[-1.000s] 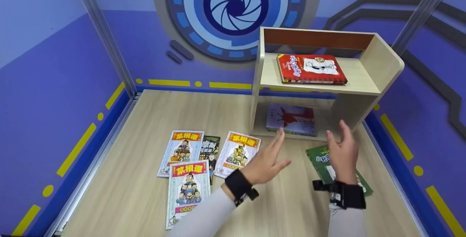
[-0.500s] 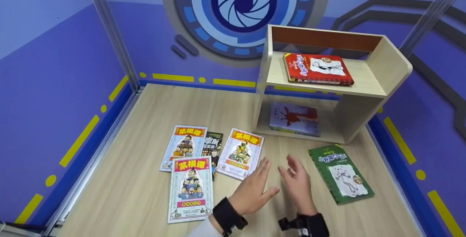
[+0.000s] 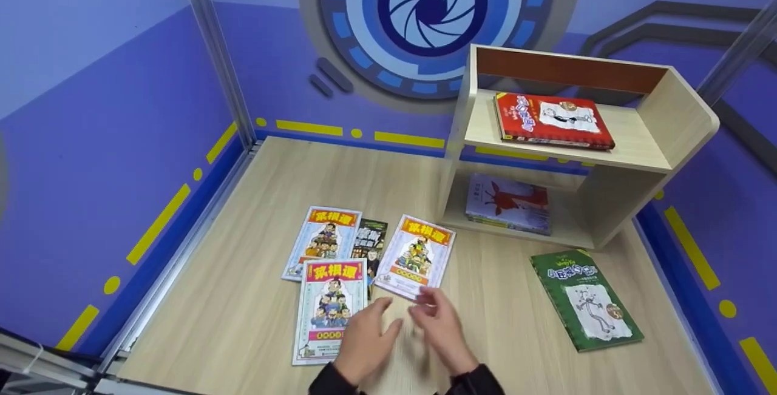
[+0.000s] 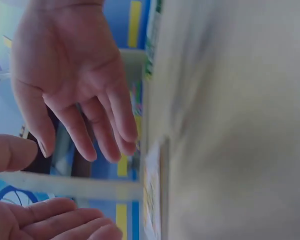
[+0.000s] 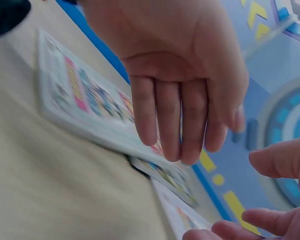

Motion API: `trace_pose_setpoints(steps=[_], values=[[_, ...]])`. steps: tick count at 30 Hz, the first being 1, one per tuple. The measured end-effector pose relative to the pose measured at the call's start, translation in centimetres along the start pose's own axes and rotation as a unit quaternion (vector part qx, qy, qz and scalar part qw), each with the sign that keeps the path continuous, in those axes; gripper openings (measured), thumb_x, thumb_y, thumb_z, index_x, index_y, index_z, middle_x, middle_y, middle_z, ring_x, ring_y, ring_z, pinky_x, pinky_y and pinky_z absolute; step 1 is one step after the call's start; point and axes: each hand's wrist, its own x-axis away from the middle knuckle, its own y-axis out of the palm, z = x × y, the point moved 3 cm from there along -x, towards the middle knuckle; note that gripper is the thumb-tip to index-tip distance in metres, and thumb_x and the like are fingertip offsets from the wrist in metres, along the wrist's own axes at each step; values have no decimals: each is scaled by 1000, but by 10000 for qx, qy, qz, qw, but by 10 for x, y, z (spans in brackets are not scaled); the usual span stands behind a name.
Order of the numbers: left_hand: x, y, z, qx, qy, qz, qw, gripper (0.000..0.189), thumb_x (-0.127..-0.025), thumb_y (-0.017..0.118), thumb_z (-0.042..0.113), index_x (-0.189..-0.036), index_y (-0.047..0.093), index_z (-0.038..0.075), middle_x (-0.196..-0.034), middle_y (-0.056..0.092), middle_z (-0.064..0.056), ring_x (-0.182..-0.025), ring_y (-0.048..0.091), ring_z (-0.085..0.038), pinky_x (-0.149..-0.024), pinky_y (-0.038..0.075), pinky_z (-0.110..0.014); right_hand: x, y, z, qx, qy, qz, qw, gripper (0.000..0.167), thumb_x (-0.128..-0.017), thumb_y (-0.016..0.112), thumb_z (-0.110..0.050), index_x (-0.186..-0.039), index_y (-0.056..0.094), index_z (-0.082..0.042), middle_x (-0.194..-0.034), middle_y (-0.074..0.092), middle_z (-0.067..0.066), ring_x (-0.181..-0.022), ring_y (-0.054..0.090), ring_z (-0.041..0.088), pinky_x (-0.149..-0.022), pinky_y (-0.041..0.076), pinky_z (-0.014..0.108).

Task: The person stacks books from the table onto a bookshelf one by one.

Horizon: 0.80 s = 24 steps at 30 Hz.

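My left hand (image 3: 367,340) hovers over the right edge of a comic book with a pink title band (image 3: 322,286). Its fingers are loosely straight and hold nothing. My right hand (image 3: 442,331) is beside it, at the lower edge of a comic book with an orange title band (image 3: 417,255); whether it touches the cover cannot be told. In the left wrist view the right hand (image 4: 72,60) faces the left with relaxed fingers. Behind the pink-banded book lie another orange-banded comic book (image 3: 325,234) and a partly covered dark book (image 3: 371,240).
A two-tier wooden bookshelf (image 3: 646,134) stands at the back right. A red book (image 3: 555,121) lies on its upper shelf, and a stack of books with a giraffe-like cover (image 3: 508,201) below. A green book (image 3: 586,304) lies on the table at right.
Both hands have come back from near the bookshelf and the green book, moving left and toward the body. The green book is now fully uncovered. The head view has shifted.
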Motion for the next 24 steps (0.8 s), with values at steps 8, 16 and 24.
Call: trace_pose_setpoints(steps=[8, 16, 24], values=[[18, -51, -54, -1694, -1846, 368, 9674, 61, -90, 75, 42, -129, 63, -2, -112, 66, -21, -98, 65, -36, -80, 57, -52, 12, 55, 7, 140, 309, -540, 9980, 63, -89, 76, -12, -142, 49, 7, -130, 59, 26, -111, 65, 32, -81, 62, 40], [19, -67, -89, -1834, -3198, -311, 9291, 74, -96, 68, 42, -135, 49, -18, -107, 56, -27, -94, 62, -35, -80, 55, -48, 9, 74, 8, 517, 590, -583, 9952, 63, -88, 76, -12, -142, 49, 6, -130, 61, 22, -115, 65, 34, -89, 60, 45], [16, -64, -95, -1420, -3304, -335, 9325, 67, -98, 67, 38, -130, 53, -19, -104, 56, -24, -91, 64, -33, -82, 56, -48, 8, 81, 11, 554, 520, -540, 9956, 62, -88, 76, -9, -141, 49, 7, -126, 63, 20, -111, 67, 31, -93, 58, 46]])
